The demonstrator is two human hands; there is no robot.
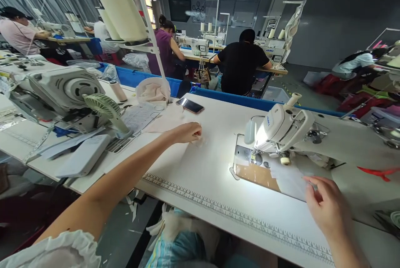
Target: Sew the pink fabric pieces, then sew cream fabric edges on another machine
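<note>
My left hand point(188, 132) is closed over the white table, with a small pale, sheer piece of fabric point(197, 140) at its fingertips. On the right, my right hand point(326, 201) has its thumb and index finger bent toward each other at the edge of a thin white fabric point(289, 178); whether it grips the fabric is unclear. That fabric lies in front of the sewing machine point(278, 128), whose lamp lights the needle area. A brown strip point(258, 175) shows beside the metal needle plate point(243, 152).
A phone point(190, 105) lies at the table's back edge, near a bin with pale cloth point(153, 90). On the left are a green fan point(104, 110), a white box point(84, 155) and another machine point(59, 93). A printed ruler point(212, 203) runs along the front edge. Several people sit beyond.
</note>
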